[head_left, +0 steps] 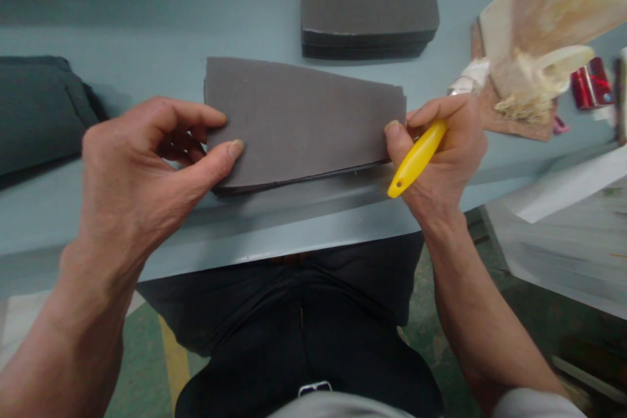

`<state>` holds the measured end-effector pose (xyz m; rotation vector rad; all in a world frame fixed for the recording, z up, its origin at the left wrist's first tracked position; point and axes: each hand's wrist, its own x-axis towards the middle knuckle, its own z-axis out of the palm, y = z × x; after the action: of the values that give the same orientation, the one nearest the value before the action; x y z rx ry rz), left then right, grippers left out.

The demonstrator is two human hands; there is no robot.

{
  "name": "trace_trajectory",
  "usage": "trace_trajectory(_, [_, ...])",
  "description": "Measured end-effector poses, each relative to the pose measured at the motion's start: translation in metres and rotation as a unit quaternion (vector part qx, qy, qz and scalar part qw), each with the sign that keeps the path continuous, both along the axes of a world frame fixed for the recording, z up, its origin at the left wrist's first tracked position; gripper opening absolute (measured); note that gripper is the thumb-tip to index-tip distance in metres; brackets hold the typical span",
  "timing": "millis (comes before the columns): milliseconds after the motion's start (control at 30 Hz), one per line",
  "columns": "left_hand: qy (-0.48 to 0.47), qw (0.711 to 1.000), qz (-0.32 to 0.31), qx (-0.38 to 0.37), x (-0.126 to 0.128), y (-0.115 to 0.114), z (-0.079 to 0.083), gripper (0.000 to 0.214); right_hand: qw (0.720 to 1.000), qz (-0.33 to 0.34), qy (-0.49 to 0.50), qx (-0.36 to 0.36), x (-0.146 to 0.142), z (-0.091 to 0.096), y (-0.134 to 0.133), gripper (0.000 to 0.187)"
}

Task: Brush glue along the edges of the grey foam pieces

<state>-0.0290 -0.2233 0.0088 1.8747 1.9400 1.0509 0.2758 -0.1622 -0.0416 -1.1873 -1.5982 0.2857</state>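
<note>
In the head view, the left hand (134,160) and right hand (448,150) clamp the grey stack (308,121) between them, at opposite ends. The right also grips a yellow handle (416,160); this divided hold could let layers slide.

A: What furniture do you see?
B: A wide table (255,19), pale blue-grey, and a soft shine of light lies along its near edge (313,241).
A: And how is the floor (140,359)?
B: It is green, with a yellow stripe (174,362) at the near left. At the right, a whitish surface (563,241) is beside the table, but rather blurred.
</note>
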Motion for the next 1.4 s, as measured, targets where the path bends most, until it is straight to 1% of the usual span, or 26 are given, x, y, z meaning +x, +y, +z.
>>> trace_trajectory(200, [0.011,1.0,0.006,-0.02,0.004,-0.002,0.004,0.042,1.0,0.014,0.001,-0.004,0.002,-0.002,0.001,0.029])
trace_trajectory(400, [0.019,0.999,0.013,-0.025,0.006,-0.003,0.007,0.044,1.0,-0.011,-0.008,0.006,0.002,-0.004,0.003,0.034])
trace_trajectory(500, [0.026,0.999,0.006,-0.026,0.007,-0.004,0.008,0.044,1.0,-0.022,-0.017,0.009,0.001,-0.002,0.002,0.035])
trace_trajectory(767, [0.037,0.999,-0.014,-0.024,0.006,-0.008,0.011,0.045,1.0,0.006,-0.008,-0.008,0.003,-0.002,0.001,0.032])
trace_trajectory(867, [0.049,0.998,-0.022,-0.028,0.005,-0.009,0.011,0.044,1.0,0.004,-0.013,-0.02,0.004,-0.003,0.001,0.032])
trace_trajectory(1000, [0.078,0.996,-0.04,-0.031,0.002,-0.011,0.012,0.044,1.0,-0.002,-0.014,-0.011,0.005,-0.004,0.001,0.031])
trace_trajectory(1100, [0.104,0.993,-0.053,-0.022,-0.001,-0.012,0.012,0.044,1.0,-0.001,-0.017,-0.004,0.005,-0.004,0.001,0.032])
trace_trajectory(1200, [0.149,0.986,-0.067,-0.004,-0.003,-0.012,0.012,0.046,1.0,0.012,-0.028,-0.007,0.007,-0.002,0.002,0.032])
trace_trajectory(1267, [0.169,0.983,-0.065,0.012,-0.004,-0.012,0.013,0.047,0.999,0.02,-0.035,-0.014,0.01,-0.001,0.002,0.03])
trace_trajectory(1400, [0.179,0.982,-0.051,0.031,-0.004,-0.016,0.016,0.05,0.999,0.024,-0.04,-0.017,0.012,-0.001,0.001,0.027])
